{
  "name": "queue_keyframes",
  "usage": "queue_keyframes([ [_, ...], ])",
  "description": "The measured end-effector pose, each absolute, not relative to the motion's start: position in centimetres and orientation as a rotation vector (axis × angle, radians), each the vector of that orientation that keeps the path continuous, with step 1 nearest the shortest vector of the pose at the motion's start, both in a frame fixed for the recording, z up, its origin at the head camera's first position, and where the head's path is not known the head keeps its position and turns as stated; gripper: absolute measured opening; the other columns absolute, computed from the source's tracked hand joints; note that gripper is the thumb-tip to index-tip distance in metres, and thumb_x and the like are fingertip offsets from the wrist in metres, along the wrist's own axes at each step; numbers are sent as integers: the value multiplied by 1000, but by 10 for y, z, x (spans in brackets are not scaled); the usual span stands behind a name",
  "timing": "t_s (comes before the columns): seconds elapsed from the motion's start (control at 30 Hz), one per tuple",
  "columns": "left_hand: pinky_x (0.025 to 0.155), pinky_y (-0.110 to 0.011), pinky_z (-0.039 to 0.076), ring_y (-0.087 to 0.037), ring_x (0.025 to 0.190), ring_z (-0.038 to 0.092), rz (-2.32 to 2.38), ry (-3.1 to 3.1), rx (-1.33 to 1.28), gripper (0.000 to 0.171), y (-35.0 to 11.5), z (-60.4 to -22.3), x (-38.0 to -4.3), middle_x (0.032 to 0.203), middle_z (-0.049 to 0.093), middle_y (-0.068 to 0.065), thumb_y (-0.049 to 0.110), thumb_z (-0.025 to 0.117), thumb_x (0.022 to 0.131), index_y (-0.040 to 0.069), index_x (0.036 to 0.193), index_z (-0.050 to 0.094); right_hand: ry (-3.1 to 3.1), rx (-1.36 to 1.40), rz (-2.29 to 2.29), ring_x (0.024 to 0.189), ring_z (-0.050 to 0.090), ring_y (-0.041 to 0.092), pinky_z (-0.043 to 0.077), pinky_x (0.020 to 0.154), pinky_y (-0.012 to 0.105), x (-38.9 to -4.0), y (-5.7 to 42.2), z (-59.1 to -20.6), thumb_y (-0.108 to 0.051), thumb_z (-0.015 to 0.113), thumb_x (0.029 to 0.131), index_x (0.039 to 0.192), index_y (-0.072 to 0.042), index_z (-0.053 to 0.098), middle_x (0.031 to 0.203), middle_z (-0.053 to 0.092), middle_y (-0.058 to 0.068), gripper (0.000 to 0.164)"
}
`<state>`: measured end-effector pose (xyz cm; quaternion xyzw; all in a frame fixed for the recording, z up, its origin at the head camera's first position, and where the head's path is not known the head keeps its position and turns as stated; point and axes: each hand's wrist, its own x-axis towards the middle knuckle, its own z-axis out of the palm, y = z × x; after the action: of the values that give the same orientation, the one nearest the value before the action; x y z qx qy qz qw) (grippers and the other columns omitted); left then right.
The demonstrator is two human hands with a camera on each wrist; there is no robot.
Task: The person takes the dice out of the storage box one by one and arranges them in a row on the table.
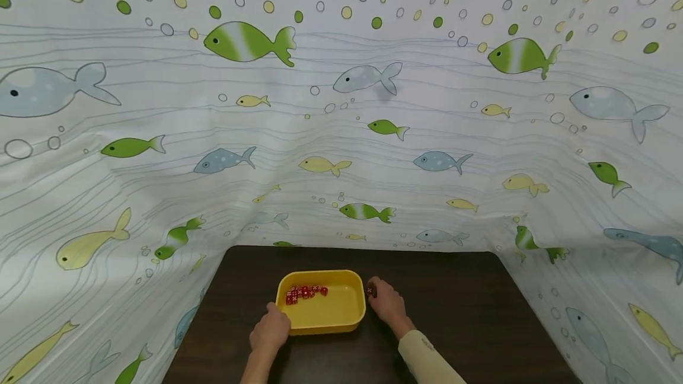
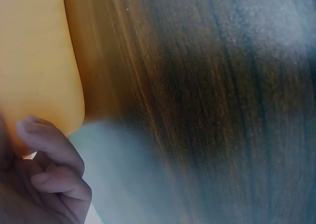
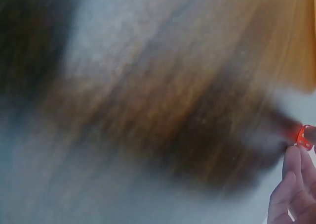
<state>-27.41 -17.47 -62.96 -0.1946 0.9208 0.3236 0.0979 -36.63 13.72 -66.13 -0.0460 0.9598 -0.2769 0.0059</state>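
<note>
A yellow plastic tray [image 1: 322, 330] stands on the dark table, with several red dice [image 1: 304, 293] grouped toward its left back part. My left hand [image 1: 270, 326] grips the tray by its front left corner. In the left wrist view, curled fingers [image 2: 54, 145] lie against the tray's wall. Just right of the tray, my right hand [image 1: 387, 302] pinches a red die [image 3: 305, 138] with white pips, close over the table top. Part of that die is hidden by the fingers.
The dark wood-grain table [image 1: 459, 313] extends around the tray on all sides. A white curtain [image 1: 373, 182] printed with fish and bubbles hangs behind the table and along both its sides.
</note>
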Motion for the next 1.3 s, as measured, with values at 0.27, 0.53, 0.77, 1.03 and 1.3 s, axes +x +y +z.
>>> queue_keyframes([
  [0.27,72,-48,46,-31,75,58,933,2763,-562,43,-178,-624,-283,86,59,-17,20,44,108,-11,138,42,3044,-124,-939,73,57,17,49,67,41,-377,136,-643,-22,76,99,128,-16,67,96,66,-1,31],
  [0.53,73,-49,46,-31,76,59,926,2760,-571,49,-178,-622,-285,88,60,-18,20,45,108,-12,144,40,3112,-151,-1094,69,54,13,43,62,34,-381,121,-623,-19,71,101,129,-15,68,90,61,-4,29],
  [0.77,73,-50,47,-31,75,60,920,2785,-566,47,-179,-624,-284,87,61,-18,20,45,107,-11,143,41,3046,-296,-1199,70,55,13,47,64,31,-377,91,-603,-21,69,103,133,-17,66,98,66,-2,31],
  [1.03,71,-48,45,-31,72,58,935,2778,-567,43,-180,-626,-281,83,58,-15,21,45,107,-9,138,44,3000,-411,-1158,68,55,12,47,62,29,-370,61,-602,-21,72,100,132,-18,67,95,65,-4,32],
  [1.3,70,-45,44,-30,73,56,923,2734,-606,43,-178,-633,-272,82,56,-14,21,46,107,-9,137,45,2961,-435,-1069,65,52,9,45,59,27,-354,39,-626,-23,73,99,130,-16,69,88,63,-9,32],
])
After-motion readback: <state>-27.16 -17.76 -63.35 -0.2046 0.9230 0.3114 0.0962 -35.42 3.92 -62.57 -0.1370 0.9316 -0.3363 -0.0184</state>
